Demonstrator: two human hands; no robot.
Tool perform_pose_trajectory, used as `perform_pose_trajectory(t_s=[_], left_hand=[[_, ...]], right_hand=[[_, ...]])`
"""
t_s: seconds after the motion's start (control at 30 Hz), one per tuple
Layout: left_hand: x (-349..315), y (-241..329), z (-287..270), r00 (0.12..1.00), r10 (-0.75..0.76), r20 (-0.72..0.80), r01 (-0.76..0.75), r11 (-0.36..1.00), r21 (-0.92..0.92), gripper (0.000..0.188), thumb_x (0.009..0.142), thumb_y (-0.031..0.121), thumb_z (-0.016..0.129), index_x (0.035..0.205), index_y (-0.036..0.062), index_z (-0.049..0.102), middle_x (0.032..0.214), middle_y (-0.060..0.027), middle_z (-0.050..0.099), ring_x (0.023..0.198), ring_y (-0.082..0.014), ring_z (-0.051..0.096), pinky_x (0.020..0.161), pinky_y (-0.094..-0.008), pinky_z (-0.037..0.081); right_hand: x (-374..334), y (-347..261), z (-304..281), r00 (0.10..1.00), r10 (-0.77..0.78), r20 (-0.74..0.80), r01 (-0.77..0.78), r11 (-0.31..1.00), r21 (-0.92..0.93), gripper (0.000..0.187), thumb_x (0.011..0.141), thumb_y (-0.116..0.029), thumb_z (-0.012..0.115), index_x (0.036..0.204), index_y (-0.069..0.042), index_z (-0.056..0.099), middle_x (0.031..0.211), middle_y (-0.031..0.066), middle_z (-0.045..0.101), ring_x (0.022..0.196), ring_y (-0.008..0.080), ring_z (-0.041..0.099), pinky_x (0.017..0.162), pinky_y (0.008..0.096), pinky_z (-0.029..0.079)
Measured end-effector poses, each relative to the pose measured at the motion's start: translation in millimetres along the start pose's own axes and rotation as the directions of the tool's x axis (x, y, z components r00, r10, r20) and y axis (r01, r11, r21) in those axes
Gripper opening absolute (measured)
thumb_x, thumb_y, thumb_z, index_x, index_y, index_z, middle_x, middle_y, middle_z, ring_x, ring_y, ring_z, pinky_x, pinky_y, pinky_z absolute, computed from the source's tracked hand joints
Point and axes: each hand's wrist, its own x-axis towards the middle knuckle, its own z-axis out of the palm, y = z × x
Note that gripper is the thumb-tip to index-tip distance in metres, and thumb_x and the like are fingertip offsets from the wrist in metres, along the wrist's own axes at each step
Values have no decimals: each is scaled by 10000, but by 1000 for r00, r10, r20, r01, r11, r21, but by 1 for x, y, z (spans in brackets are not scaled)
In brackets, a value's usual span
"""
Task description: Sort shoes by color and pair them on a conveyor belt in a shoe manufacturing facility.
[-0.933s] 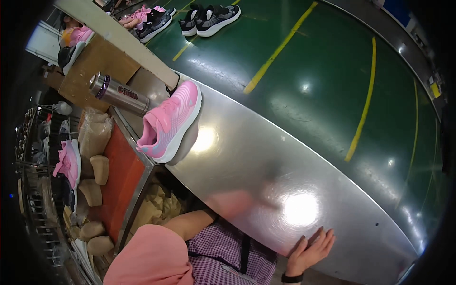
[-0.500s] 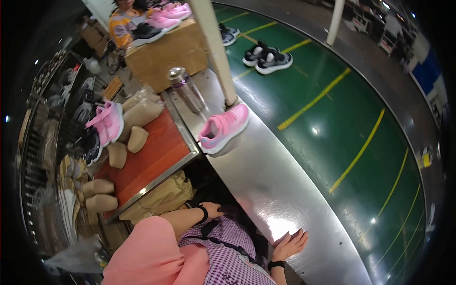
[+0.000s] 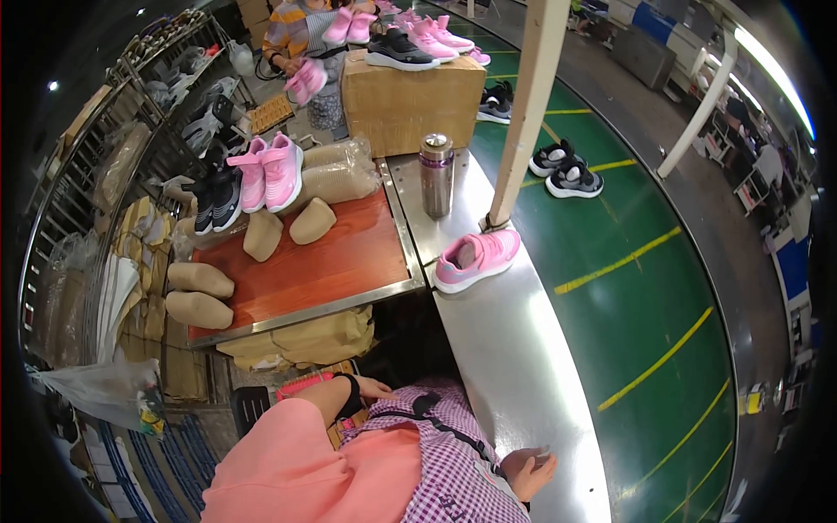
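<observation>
My left hand (image 3: pixel 375 389) rests on my lap against the purple checked apron (image 3: pixel 445 427), fingers loosely stretched and holding nothing. At the metal ledge (image 3: pixel 532 366), my right hand (image 3: pixel 534 476) is open and empty, its fingers slightly curled; whether it touches the surface I cannot tell. Farther up the ledge sits a single pink sneaker (image 3: pixel 488 263), apart from both hands. A steel thermos (image 3: pixel 437 187) stands upright beyond it.
A red board (image 3: pixel 323 270) to the left bears beige foot forms (image 3: pixel 200 309), pink sneakers (image 3: pixel 281 179) and black sneakers (image 3: pixel 225 199). A post (image 3: pixel 527 113) rises beside a green conveyor (image 3: pixel 636 296). Behind a cardboard box (image 3: pixel 410 109), another person (image 3: pixel 301 35) holds pink shoes.
My view has swung left and up, so the scene appears shifted. My right hand has drawn back from lying flat on the ledge toward my body. My left hand stays on my lap.
</observation>
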Motion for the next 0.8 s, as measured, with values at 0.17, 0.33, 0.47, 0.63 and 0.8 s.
perform_pose_trajectory(t_s=[0.17, 0.33, 0.47, 0.63, 0.8], left_hand=[[32, -34, -8, 963, 259, 67, -247, 957, -151, 742, 824, 550, 624, 1406, 154, 386, 1194, -32, 585, 941, -157, 592, 785, -288, 496], [-1, 31, -17, 973, 222, -59, -221, 975, 23, 376, 797, 435, 706, 1029, 138, 706, 853, 10, 689, 704, -117, 629, 632, -285, 501], [17, 59, -13, 677, 617, -401, -351, 749, 561, 315, 780, 361, 670, 905, 73, 695, 812, -168, 663, 774, -313, 647, 697, -394, 500], [18, 101, -2, 638, 663, -391, -447, 733, 513, 291, 859, 319, 552, 941, 74, 686, 882, -184, 661, 849, -339, 639, 757, -434, 491], [-24, 118, -8, 612, 675, -411, -333, 692, 640, 270, 840, 315, 554, 905, 91, 690, 873, -173, 663, 836, -365, 630, 750, -464, 494]], right_hand=[[12, -34, 0, 984, -144, -105, 138, 988, -66, 489, 870, -246, 545, 1274, 3, 428, 1332, 300, 378, 1237, 444, 348, 1018, 503, 272], [26, -36, 4, 966, -244, -86, 232, 964, -131, 466, 878, -277, 537, 1250, -9, 458, 1326, 310, 381, 1233, 451, 354, 1009, 517, 280], [33, -37, 4, 980, -193, -42, 185, 972, -148, 407, 870, -253, 551, 1210, -34, 503, 1347, 310, 357, 1238, 458, 345, 1002, 528, 285], [50, -51, 6, 988, -150, -29, 149, 988, -41, 329, 841, -185, 579, 1141, -50, 563, 1352, 310, 351, 1222, 445, 371, 1004, 504, 297], [72, -49, 17, 968, -247, 49, 248, 968, -21, 318, 811, -169, 605, 1102, -41, 589, 1347, 308, 361, 1187, 429, 415, 996, 477, 325]])
